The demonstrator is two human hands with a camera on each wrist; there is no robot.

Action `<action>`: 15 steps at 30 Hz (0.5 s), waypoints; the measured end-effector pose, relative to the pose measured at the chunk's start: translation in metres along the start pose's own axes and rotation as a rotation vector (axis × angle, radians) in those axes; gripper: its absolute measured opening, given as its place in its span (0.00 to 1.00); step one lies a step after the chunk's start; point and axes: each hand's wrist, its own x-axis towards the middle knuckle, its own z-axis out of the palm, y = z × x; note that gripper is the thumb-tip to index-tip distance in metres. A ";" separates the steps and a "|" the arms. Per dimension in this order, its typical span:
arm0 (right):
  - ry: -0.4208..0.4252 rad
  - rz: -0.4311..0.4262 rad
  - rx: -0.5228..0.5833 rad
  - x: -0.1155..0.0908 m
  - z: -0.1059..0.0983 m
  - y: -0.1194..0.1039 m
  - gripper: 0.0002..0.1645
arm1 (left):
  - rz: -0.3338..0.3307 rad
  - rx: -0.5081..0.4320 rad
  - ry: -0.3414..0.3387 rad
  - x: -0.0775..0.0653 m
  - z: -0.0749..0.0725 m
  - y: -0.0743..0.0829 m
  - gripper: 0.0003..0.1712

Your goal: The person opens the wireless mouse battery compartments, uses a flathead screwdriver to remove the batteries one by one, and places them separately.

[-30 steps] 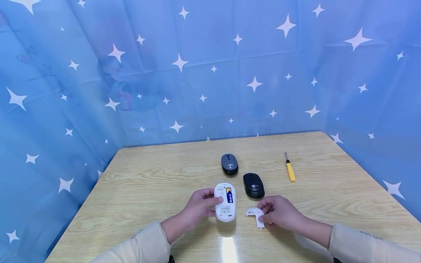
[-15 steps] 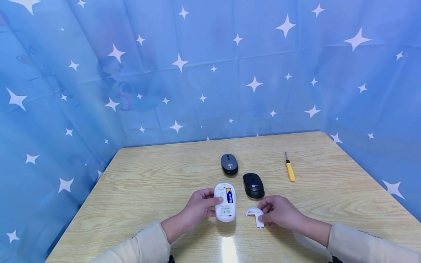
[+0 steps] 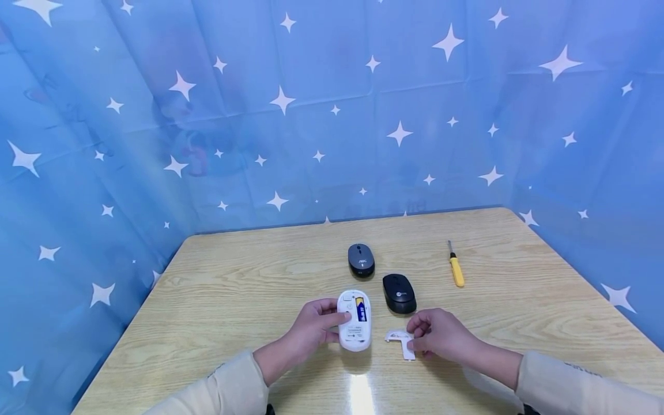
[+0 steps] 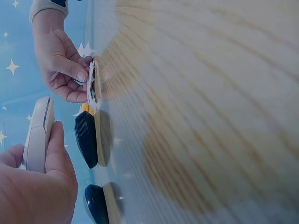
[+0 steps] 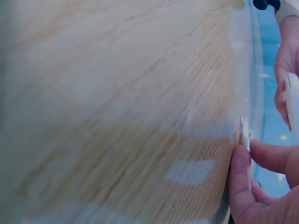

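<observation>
White is the mouse (image 3: 355, 331) we hold in our left grip (image 3: 312, 327), battery (image 3: 361, 310) seated; our right grip (image 3: 440, 335) pinches its detached cover (image 3: 405, 342), not yet fitted.

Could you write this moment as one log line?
left hand: holds white mouse, battery exposed | right hand: pinches white cover | on table: gray mouse, black mouse, yellow screwdriver

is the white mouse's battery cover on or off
Off: the right hand pinches the white cover apart from the white mouse, whose battery lies exposed.
</observation>
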 end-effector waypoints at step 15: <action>0.021 -0.043 0.018 -0.003 -0.012 -0.004 0.15 | 0.004 -0.004 0.004 -0.001 -0.001 0.000 0.22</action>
